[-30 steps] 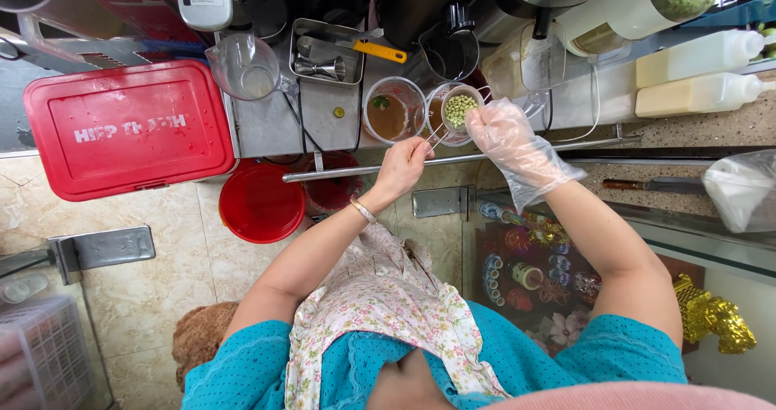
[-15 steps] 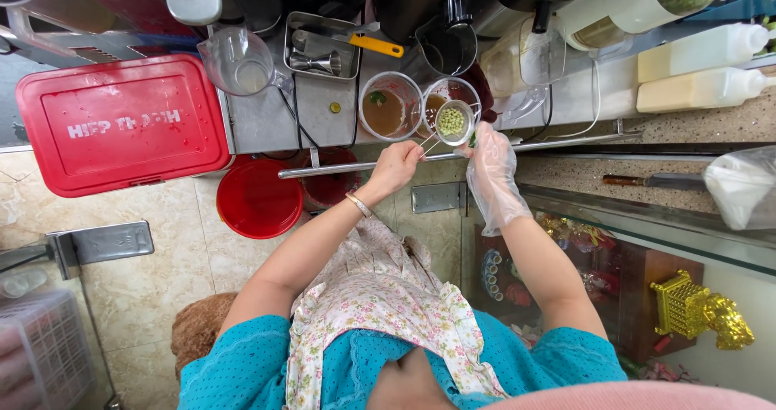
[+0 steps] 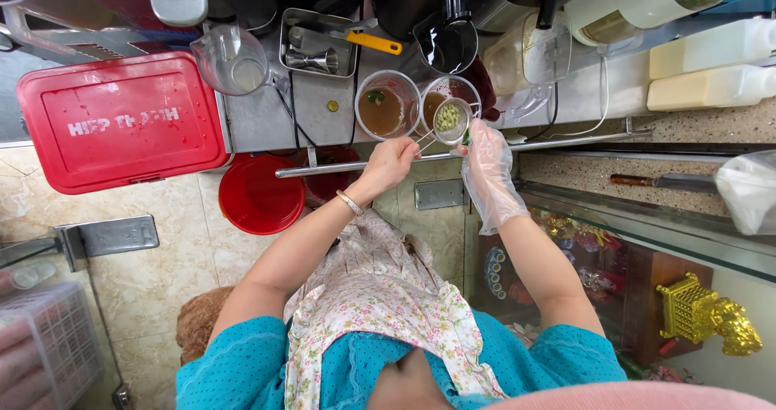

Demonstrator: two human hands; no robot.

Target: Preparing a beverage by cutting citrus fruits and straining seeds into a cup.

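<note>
Left hand point(image 3: 394, 161) gripping small strainer point(image 3: 449, 118) of green seeds, upper centre of frame, over clear cup point(image 3: 449, 95). Gloved right hand point(image 3: 486, 158) touching strainer rim, grip unclear. Probably best keeping strainer level, centred over cup, away from brown-liquid cup point(image 3: 386, 105) left.

Cups point(image 3: 388, 105) crowded, rail point(image 3: 453, 156) in front

A: What is looking glossy up in the middle of the frame?

B: The small wire strainer point(image 3: 449, 119) is gleaming like metal, over a clear plastic cup point(image 3: 449, 96). The right hand point(image 3: 487, 170) is wearing a thin, crinkly see-through plastic glove.

A: And the upper left?

B: A red box lid point(image 3: 121, 122) is showing as smooth, shiny plastic beside the dull steel counter point(image 3: 267, 119).
</note>
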